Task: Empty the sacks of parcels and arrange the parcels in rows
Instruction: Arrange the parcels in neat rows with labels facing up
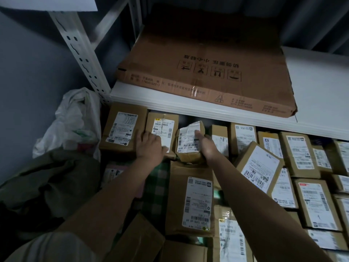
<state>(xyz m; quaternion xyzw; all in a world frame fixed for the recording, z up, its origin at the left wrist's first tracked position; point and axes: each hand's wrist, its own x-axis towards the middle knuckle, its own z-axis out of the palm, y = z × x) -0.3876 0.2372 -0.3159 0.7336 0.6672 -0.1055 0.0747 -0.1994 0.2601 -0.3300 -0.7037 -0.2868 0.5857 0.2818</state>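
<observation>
— Left hand [149,146]?
— Flat, fingers straight, on a box [162,129] at frame centre.
— Right hand [204,145]?
— Gripping a crumpled parcel [188,142] just beside, under the shelf [217,112].

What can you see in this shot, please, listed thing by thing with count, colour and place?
small parcel: one, brown with a crumpled white label, back row under the shelf, in the right hand's grip
labelled parcel: one, brown, just left of it, under the left hand
other parcels: many, brown with white labels, in rows on the floor to the right and front
flat carton: one, brown, lying on the shelf
shelf: one, white, across the top right
shelf post: one, white, perforated, upper left
plastic bag: one, white, left of the parcels
sack: one, dark green, lower left
left hand: one, resting on the labelled parcel
right hand: one, holding the small parcel
</observation>
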